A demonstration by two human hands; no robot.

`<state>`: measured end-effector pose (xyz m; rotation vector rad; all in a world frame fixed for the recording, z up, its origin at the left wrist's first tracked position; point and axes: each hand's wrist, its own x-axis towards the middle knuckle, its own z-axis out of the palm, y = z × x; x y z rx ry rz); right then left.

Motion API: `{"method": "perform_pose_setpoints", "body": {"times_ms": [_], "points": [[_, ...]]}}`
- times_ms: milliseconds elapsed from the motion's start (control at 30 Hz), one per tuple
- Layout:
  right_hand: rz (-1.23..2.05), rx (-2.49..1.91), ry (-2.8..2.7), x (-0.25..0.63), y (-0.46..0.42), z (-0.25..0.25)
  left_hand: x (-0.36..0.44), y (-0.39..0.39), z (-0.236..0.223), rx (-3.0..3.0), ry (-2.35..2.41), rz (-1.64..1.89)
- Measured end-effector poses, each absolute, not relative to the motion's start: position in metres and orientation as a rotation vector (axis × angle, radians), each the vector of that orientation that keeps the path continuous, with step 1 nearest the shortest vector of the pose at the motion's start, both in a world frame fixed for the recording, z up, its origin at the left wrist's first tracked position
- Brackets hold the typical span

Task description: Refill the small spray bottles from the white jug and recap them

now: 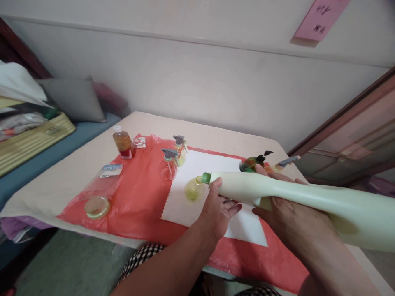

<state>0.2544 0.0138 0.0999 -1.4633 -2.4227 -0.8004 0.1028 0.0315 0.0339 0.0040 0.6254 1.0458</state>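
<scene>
A large pale green bottle (pixel 308 193) with a built-in handle lies nearly level across my view, its far end past the right edge. My right hand (pixel 296 216) is wrapped round its handle. My left hand (pixel 217 209) steadies the neck, thumb against it and other fingers stretched underneath. The bottle's green spout (pixel 206 178) is at the mouth of a small see-through yellow bottle (pixel 194 189), which stands without a head on a white sheet (pixel 182 209) and has some yellowish liquid low inside. I cannot make out a stream.
Two spray bottles (pixel 168 168) with grey triggers stand left of the sheet. Rightward are a dark green bottle (pixel 248 165) and another grey-trigger sprayer (pixel 286 162). A brown bottle (pixel 122 143), a clear packet (pixel 106 181) and a round lidded container (pixel 97 206) lie leftward. Red plastic (pixel 135 197) covers the table.
</scene>
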Motion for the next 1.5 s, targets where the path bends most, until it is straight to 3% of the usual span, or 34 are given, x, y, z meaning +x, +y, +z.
{"method": "perform_pose_setpoints", "body": {"times_ms": [1500], "points": [[-0.778, -1.47, -2.48, 0.2602, 0.0133, 0.1008, 0.102, 0.0296, 0.0376, 0.011, 0.609, 1.035]]}}
